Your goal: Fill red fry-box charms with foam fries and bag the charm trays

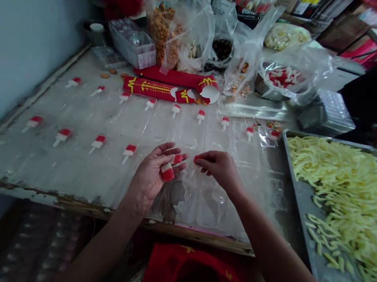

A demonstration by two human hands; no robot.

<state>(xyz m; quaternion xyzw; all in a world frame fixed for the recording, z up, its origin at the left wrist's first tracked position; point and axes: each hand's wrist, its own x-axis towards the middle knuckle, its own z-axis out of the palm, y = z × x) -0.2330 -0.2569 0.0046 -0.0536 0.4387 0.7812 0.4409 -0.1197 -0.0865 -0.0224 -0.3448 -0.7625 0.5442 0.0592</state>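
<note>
My left hand (151, 173) is turned palm up over the table, its fingers curled around red-and-white popsicle-shaped candies (167, 172); at least two show. To its right, my right hand (219, 168) pinches another such candy (196, 159) by its red end, just over a transparent plastic tray (212, 203). More of these candies lie singly in two rows on transparent trays across the table. One candy (129, 151) in the nearer row is closest to my left hand. The far row includes a candy (200, 115) beyond both hands.
At right stands a metal tray (311, 250) heaped with pale yellow strips (351, 189). Along the back are bags of orange-brown snacks (162, 29), a bag-lined bowl of red-and-white candies (283, 77), red printed cartons (154, 89) and stacked plastic boxes (328, 114). A wall borders the left.
</note>
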